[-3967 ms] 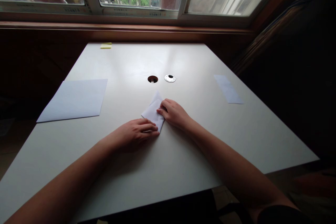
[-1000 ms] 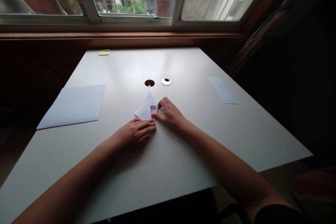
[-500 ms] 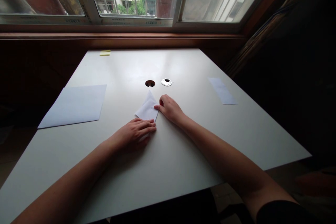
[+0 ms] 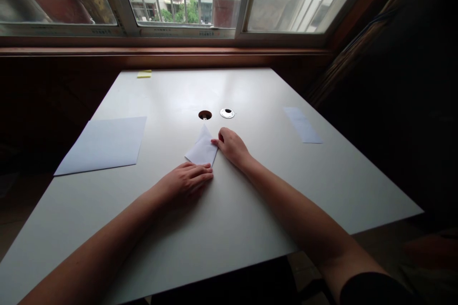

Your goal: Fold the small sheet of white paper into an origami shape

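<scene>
A folded sheet of white paper (image 4: 202, 148), kite-shaped with its point facing away from me, lies on the table. My left hand (image 4: 188, 177) rests at its near corner, fingers stretched out together and lying over the paper's edge; the thumb is mostly hidden beneath. At the right edge of the paper, my right hand (image 4: 232, 145) has its fingers curled, with the thumb on the paper and the edge pinched there. The undersides of the right fingers do not show.
On the white table (image 4: 257, 209), a stack of white paper (image 4: 103, 145) lies left and a paper strip (image 4: 302, 125) right. A round cable hole (image 4: 205, 115) and its metal cover (image 4: 227, 113) sit beyond the folded paper. Yellow sticky notes (image 4: 144, 74) lie by the far edge.
The right thumb has shifted slightly away from me along the paper's edge, and the upper flap looks flatter. My left hand stays nearly where it was. The view has tilted a little.
</scene>
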`<state>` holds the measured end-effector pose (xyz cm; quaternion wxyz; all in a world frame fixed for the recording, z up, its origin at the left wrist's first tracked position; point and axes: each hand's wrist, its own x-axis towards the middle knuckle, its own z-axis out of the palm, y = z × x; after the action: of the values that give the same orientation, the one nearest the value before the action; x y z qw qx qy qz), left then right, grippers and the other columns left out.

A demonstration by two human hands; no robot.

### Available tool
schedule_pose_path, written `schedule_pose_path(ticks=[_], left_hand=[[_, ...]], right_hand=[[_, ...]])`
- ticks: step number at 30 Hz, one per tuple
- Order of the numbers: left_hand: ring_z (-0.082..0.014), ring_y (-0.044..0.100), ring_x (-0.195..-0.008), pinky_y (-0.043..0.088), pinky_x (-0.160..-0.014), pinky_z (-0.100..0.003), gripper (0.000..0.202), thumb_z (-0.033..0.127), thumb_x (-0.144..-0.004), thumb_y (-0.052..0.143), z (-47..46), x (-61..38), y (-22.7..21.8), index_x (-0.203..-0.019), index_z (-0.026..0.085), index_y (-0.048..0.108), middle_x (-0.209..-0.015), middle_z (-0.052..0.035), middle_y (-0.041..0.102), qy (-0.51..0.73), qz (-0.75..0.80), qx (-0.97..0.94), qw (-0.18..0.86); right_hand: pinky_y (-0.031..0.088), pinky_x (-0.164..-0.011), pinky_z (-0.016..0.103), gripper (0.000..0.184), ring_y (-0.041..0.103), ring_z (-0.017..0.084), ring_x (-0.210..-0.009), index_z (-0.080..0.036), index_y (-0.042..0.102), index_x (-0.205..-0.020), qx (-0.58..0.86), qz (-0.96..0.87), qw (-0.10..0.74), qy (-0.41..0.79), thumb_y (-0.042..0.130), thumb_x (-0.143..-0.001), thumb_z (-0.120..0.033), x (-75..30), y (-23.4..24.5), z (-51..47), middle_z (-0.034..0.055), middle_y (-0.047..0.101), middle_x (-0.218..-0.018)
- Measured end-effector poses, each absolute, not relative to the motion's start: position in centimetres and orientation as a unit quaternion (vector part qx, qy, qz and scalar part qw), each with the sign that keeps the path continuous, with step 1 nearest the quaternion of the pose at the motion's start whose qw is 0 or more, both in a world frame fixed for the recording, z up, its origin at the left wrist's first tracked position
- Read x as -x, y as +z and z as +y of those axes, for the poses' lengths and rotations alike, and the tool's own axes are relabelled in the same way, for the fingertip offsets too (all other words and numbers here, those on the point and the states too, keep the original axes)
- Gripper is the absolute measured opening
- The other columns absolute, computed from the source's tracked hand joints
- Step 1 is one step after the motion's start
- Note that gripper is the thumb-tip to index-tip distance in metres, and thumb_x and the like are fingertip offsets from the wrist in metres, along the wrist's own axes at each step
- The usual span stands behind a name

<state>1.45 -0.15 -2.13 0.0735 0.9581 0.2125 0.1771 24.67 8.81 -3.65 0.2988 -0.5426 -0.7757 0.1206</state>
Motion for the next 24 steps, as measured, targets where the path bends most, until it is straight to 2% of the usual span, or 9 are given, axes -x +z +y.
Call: schedule_pose_path(ticks=[5, 11, 24], left_hand=[[-0.0227, 0.056, -0.129, 0.048, -0.104, -0.036, 0.039, 0.018, -0.094, 0.047, -0.20, -1.54, -2.17, -0.133, 0.019, 0.053, -0.128, -0.0109, 0.065, 0.188, 0.238, -0.951, 0.054], [-0.0235, 0.056, -0.129, 0.049, -0.104, -0.037, 0.039, 0.017, -0.093, 0.048, -0.16, -1.48, -2.21, -0.131, 0.019, 0.056, -0.130, -0.0118, 0.064, 0.197, 0.245, -0.948, 0.054], [-0.0194, 0.064, -0.118, 0.052, -0.102, -0.035, 0.031, 0.016, -0.094, 0.051, -0.08, -0.93, -1.46, -0.122, 0.022, 0.063, -0.120, -0.0066, 0.071, 0.195, 0.202, -0.954, 0.103]], right_hand=[[0.036, -0.062, 0.027, 0.022, 0.047, 0.014, -0.066, -0.022, 0.047, -0.084, 0.510, -0.768, 0.344, 0.178, 0.059, -0.092, -0.039, -25.11, -3.31, 8.31, -0.0019, 0.055, -0.078], [0.038, -0.071, 0.028, 0.027, 0.051, 0.016, -0.076, -0.021, 0.054, -0.078, 0.441, -0.840, 0.274, 0.158, 0.073, -0.082, -0.040, -24.94, -3.04, 8.30, -0.0002, 0.057, -0.082], [0.037, -0.072, 0.028, 0.025, 0.051, 0.016, -0.079, -0.021, 0.057, -0.081, 0.470, -0.833, 0.254, 0.145, 0.074, -0.082, -0.040, -24.67, -3.21, 8.57, 0.0005, 0.058, -0.084]])
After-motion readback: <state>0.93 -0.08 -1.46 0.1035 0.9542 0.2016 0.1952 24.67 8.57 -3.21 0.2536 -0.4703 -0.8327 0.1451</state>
